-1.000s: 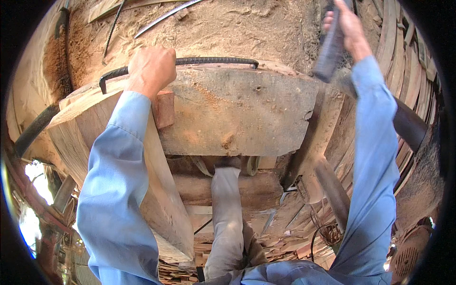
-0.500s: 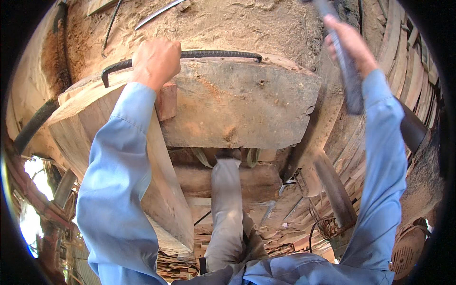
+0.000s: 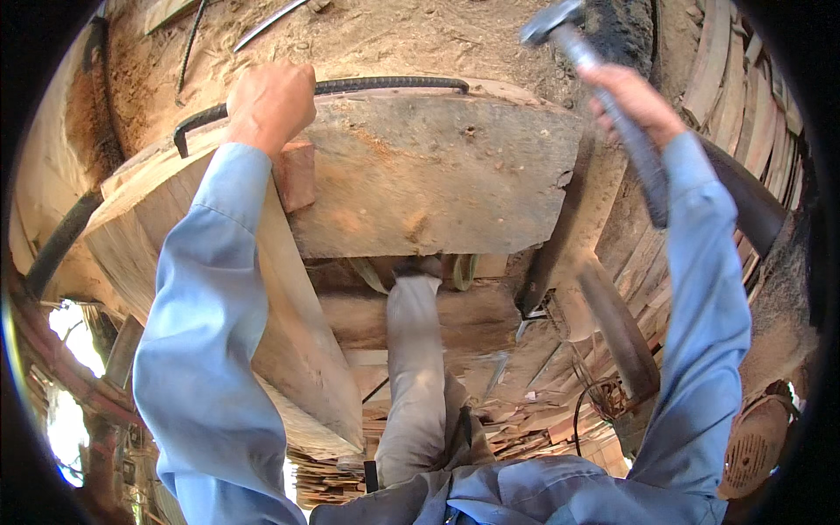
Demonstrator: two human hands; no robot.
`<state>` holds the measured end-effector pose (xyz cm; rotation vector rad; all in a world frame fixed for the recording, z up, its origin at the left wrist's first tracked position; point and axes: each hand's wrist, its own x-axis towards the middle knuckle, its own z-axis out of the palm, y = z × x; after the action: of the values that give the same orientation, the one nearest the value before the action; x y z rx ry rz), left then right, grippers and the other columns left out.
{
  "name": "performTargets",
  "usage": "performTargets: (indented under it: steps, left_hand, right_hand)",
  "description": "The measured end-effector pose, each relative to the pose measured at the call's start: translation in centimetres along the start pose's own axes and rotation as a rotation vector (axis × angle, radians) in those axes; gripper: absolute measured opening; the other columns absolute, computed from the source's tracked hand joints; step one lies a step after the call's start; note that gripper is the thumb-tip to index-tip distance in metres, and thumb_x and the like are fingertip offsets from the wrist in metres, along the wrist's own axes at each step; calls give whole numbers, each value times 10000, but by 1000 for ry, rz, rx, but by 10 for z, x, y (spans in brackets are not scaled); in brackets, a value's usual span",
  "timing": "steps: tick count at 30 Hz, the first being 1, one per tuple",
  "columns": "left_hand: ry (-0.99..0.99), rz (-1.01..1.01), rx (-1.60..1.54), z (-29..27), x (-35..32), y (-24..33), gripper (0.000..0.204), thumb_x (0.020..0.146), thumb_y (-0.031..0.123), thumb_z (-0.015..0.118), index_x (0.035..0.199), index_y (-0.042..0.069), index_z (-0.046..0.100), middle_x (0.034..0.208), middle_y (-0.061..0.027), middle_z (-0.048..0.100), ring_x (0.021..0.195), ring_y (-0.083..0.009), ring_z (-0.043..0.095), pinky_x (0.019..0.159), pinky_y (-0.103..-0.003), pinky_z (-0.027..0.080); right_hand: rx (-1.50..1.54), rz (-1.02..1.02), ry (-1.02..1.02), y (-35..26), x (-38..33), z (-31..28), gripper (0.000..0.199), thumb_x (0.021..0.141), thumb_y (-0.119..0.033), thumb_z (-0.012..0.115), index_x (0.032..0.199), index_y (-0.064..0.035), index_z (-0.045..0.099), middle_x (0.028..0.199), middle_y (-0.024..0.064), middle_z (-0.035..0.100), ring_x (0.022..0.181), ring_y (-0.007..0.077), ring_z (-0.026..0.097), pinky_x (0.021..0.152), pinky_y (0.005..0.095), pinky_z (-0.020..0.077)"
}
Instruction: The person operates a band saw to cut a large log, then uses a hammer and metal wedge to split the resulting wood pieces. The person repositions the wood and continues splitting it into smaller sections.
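Sandy dirt ground [image 3: 385,39], stacked wooden planks [image 3: 761,96] at right, bright daylight

Warm daylight falls evenly on the wooden bench [image 3: 437,175], with soft shadow beneath its slab and blown-out glare at the lower left. The raised hammer [image 3: 560,26] is smeared by motion blur. Fisheye distortion bends edges toward the black rim.

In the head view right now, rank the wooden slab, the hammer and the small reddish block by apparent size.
1. wooden slab
2. hammer, though it is raised nearer the camera, which inflates it
3. small reddish block
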<state>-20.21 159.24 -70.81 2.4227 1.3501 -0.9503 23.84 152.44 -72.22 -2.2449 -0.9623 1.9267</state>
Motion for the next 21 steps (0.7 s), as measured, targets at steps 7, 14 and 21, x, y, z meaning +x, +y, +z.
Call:
performTargets:
  steps: [7,14,21]
  left_hand:
    - [5,-7,-3,2,-1,0,169,790,89,567,848,49,721,851,-176,704,802,-324,703,682,-418,556]
    - [26,13,5,2,0,-1,162,787,79,571,837,51,722,843,-190,700,790,-331,703,691,-417,561]
    - [-17,-2,4,4,0,1,163,774,77,589,854,58,730,862,-180,704,818,-325,702,701,-410,564]
  right_hand:
    - [271,-324,491,-91,22,-1,373,980,-408,490,831,-76,572,706,26,587,661,132,618,624,315,530]
    - [-33,126,-185,4,3,61,393,924,-395,600,1133,-74,510,666,2,559,457,75,542,361,245,451]
    - [130,-99,202,-67,21,26,497,904,-530,578,991,-42,602,693,18,591,541,129,589,552,294,530]
